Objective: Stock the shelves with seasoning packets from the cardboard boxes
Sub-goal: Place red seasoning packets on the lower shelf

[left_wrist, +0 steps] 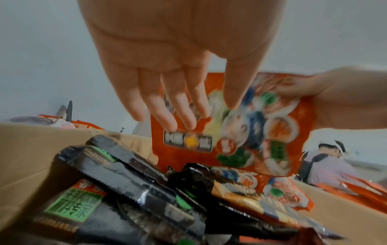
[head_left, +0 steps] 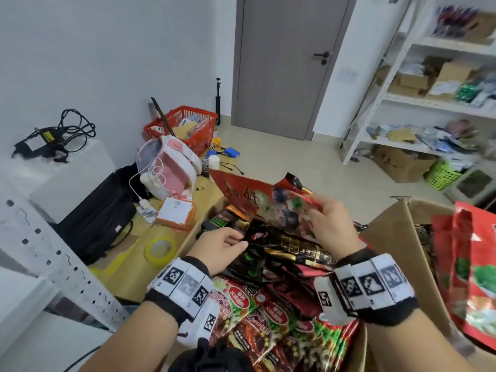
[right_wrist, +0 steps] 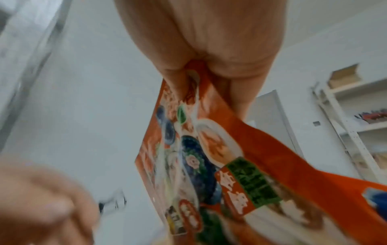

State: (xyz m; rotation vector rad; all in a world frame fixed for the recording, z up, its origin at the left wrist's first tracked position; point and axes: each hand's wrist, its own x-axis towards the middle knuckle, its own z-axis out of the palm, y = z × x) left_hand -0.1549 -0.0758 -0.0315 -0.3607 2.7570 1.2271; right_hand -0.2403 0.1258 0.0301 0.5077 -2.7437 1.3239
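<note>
A cardboard box (head_left: 357,345) in front of me is full of red and black seasoning packets (head_left: 281,312). My right hand (head_left: 328,221) pinches a large red packet (head_left: 255,197) by its edge and holds it lifted above the box; the same red packet (right_wrist: 209,157) fills the right wrist view, and it (left_wrist: 240,132) stands upright in the left wrist view. My left hand (head_left: 222,244) hovers open, fingers straight, over black packets (left_wrist: 130,182) at the box's left side, holding nothing. A second box (head_left: 397,237) with red packets (head_left: 472,277) stands to the right.
White shelving (head_left: 429,103) with boxes and bags stands at the right, beside a grey door (head_left: 281,63). A red basket (head_left: 185,127), a pink bag (head_left: 166,167), a black bag (head_left: 99,210) and a tape roll (head_left: 160,249) lie on the floor at left. A grey shelf post (head_left: 53,251) runs near left.
</note>
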